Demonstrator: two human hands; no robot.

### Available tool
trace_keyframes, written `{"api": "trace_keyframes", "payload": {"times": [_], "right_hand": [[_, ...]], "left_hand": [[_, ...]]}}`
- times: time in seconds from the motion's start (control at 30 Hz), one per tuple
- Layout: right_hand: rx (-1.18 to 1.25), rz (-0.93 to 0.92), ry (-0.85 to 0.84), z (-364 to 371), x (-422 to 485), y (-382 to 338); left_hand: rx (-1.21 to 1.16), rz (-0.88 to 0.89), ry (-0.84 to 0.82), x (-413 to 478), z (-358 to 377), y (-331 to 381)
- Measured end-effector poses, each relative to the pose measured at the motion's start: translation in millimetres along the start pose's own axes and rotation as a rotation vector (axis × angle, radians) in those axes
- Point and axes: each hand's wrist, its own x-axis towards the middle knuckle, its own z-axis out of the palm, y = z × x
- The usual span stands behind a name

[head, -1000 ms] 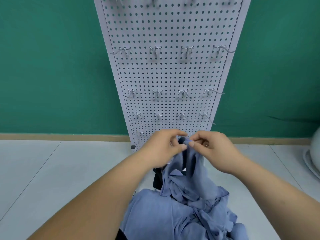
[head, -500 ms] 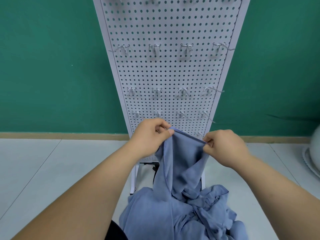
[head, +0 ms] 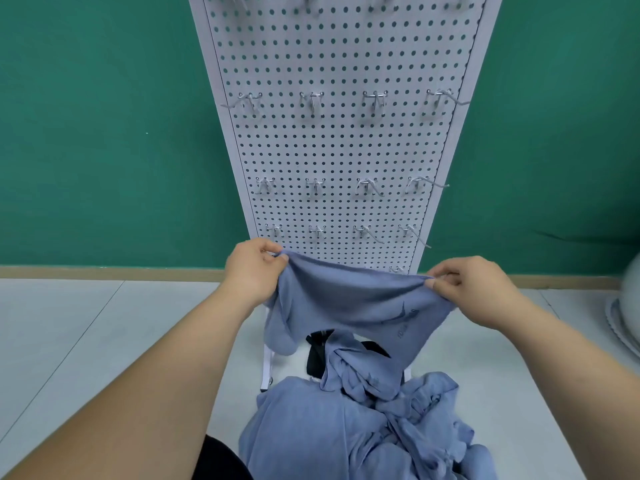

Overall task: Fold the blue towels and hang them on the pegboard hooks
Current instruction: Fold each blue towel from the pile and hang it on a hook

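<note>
The blue towel [head: 356,303] is now opened out in the air, its top edge drawn between both hands in front of the foot of the pegboard [head: 339,150]. A second ago that edge was a bunched knot with the hands almost touching; half a second ago they had parted a little. Now they are well apart and the cloth hangs as a broad sheet, with a dark printed mark near its right side.

The left hand [head: 254,268] pinches the left corner between thumb and curled fingers. The right hand [head: 467,289] pinches the right corner the same way, fingertips closed on the hem.

The lower part of the sheet still trails into the pile of blue towels [head: 363,434] lying crumpled on the pale floor [head: 86,341] nearest the camera, so it is not quite free. A black object [head: 317,351] shows just behind the pile (I cannot tell what it is).

By my reading the edge has been found and spread, so folding can begin — but no fold is made yet, and the hooks [head: 313,102] all look bare. Behind stands a green wall [head: 104,133].
</note>
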Motion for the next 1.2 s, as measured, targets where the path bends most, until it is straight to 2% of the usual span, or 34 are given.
{"api": "trace_keyframes", "payload": {"times": [0.13, 0.3, 0.43, 0.67, 0.8, 1.0, 1.2], "right_hand": [[0.504, -0.009, -0.143, -5, -13, -20], [0.651, -0.058, -0.224, -3, -24, -42], [0.612, -0.121, -0.350, -2, -35, -59], [0.481, -0.210, -0.055, 20, -33, -64], [0.381, -0.202, 0.046, 23, -27, -59], [0.300, -0.203, 0.086, 23, -28, -58], [0.366, -0.273, 0.016, 16, -26, -55]], "left_hand": [[-0.008, 0.029, -0.121, -11, 11, 10], [-0.137, 0.059, -0.275, -35, 26, 31], [-0.196, 0.090, -0.364, -52, 39, 44], [-0.324, 0.098, -0.456, -75, 53, 60], [-0.360, 0.109, -0.466, -76, 56, 61], [-0.391, 0.142, -0.513, -82, 57, 63], [-0.352, 0.135, -0.461, -75, 52, 61]]}}
